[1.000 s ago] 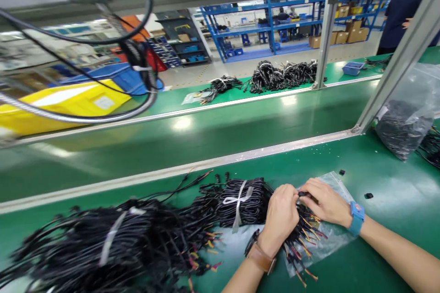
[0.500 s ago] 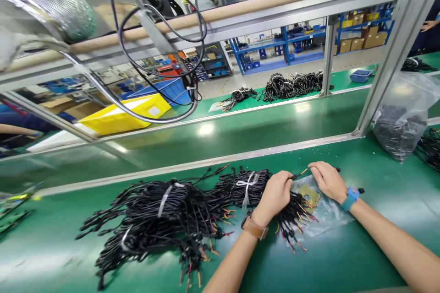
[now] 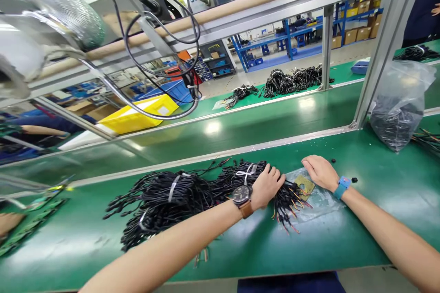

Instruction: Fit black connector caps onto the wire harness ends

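My left hand (image 3: 266, 186), with a watch at its wrist, rests on the right end of a tied bundle of black cables (image 3: 245, 173). Its fingers are slightly apart, fingertips over the cables. Stripped red and yellow wire ends (image 3: 288, 208) fan out beside it. My right hand (image 3: 320, 172), wearing a blue wristband, has its fingers curled together above a clear plastic bag (image 3: 325, 208); anything in the fingertips is hidden. A yellowish square piece with a hole (image 3: 304, 187) lies at the bag. Left of them is a larger tied cable bundle (image 3: 168, 197).
Small black pieces (image 3: 354, 180) lie beyond my right wrist. A filled clear bag (image 3: 398, 110) stands by the metal post (image 3: 380, 50). Green circuit boards (image 3: 34, 224) are at the left, near another person's hand (image 3: 10, 224). A cable loop (image 3: 197, 55) hangs overhead.
My left hand has come away from the wire it held toward my right hand and moved left onto the bundle. The yellow wire between the hands no longer shows. The view has shifted.
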`<state>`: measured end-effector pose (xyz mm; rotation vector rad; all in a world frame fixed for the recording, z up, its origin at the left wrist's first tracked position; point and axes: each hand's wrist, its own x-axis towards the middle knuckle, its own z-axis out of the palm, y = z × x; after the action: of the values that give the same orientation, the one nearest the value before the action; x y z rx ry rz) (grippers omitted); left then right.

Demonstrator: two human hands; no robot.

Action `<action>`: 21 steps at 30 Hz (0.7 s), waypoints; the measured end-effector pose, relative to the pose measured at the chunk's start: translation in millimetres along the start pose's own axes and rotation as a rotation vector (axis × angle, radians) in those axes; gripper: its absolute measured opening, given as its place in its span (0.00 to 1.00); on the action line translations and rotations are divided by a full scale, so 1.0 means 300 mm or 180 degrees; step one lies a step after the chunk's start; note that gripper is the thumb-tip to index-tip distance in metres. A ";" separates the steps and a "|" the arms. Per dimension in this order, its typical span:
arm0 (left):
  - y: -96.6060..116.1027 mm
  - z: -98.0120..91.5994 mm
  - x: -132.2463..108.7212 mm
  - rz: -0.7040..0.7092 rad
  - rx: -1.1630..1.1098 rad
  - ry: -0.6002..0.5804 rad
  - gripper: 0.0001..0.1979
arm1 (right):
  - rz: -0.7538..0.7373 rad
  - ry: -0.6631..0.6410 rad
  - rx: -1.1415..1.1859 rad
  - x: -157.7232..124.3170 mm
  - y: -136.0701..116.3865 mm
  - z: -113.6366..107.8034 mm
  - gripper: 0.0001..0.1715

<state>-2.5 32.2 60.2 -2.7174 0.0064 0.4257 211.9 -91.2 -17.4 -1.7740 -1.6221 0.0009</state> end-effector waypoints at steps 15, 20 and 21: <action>-0.086 -0.015 -0.120 -0.0620 -0.0466 0.1203 0.04 | -0.0177 -0.0115 0.0120 -0.022 0.044 0.027 0.24; -0.329 -0.066 -0.298 -0.2083 -0.0894 0.2502 0.05 | -0.0050 -0.0178 0.0171 -0.026 0.047 0.033 0.26; -0.391 -0.080 -0.344 -0.2436 -0.1003 0.2776 0.04 | -0.0011 -0.0200 0.0189 -0.027 0.046 0.034 0.27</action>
<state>-86.4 125.9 155.8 -2.6809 -0.8718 -1.0289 217.7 -92.3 -35.4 -1.7416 -1.6525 0.1031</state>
